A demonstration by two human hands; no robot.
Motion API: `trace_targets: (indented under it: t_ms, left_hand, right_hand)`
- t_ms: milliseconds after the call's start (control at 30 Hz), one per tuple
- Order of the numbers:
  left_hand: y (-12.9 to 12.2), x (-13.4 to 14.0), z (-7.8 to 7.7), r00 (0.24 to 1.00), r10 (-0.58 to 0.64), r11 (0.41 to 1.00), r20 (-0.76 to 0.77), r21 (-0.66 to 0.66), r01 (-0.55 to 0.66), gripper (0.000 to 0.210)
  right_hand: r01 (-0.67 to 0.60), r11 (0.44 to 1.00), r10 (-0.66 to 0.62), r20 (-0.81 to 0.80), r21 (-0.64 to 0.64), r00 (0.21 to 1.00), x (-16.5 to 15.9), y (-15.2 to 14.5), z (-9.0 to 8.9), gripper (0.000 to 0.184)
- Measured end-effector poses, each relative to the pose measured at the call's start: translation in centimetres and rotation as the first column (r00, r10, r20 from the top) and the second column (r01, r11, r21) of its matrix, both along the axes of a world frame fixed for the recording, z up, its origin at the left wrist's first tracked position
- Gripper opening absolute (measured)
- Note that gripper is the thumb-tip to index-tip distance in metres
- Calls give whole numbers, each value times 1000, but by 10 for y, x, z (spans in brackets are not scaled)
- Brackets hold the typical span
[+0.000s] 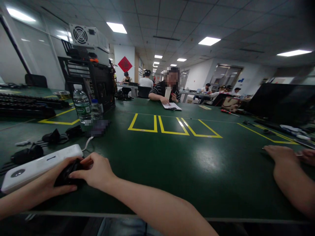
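At the far left of the green desk [159,170] are black keyboards [24,105], cut off by the side of the view. Closer in, a long white box [31,170] lies near the desk's front left corner, with dark bits [28,154] behind it.

Just by the white box, the left hand [50,182] curls around a small black thing [66,175], low over the front edge of the desk. Its thumb and fingers are spread wide, with the black thing between them. The right hand [99,170] comes in from the other side, its thumb and bent fingers close together, pinching the right end.

So both hands seem busy working on this one thing. I think the next move calls for the left hand to hold firm while the right fingers do the fiddly part.

The hands hide most of the black thing, and it is dark, so I can't tell what it is. I also can't tell if it touches the desk. A white cord [88,143] goes behind the right hand, and its end is hidden.

At the right edge, another person's arm [290,180] is cut off. The thin thing in that hand is too small to make out.
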State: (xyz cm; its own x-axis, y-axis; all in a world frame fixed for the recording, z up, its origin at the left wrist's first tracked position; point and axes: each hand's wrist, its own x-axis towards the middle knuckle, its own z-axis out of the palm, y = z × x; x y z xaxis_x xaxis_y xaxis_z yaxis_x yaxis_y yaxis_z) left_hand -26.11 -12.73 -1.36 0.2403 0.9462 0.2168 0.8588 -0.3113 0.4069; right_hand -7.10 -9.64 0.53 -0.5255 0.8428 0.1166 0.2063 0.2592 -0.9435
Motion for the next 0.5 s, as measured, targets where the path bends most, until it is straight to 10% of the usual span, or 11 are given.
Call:
trace_targets:
  t_ms: [233, 500]
  left_hand:
    - [0, 20, 5, 998, 20, 1000, 65, -22, -18, 60]
    - [50, 115, 26, 949, -218, 966, 226, -90, 243, 67]
  right_hand:
    - [-34, 997, 34, -7, -64, 999, 12, 12, 0, 40]
    - [92, 994, -90, 27, -64, 996, 96, 46, 10, 37]
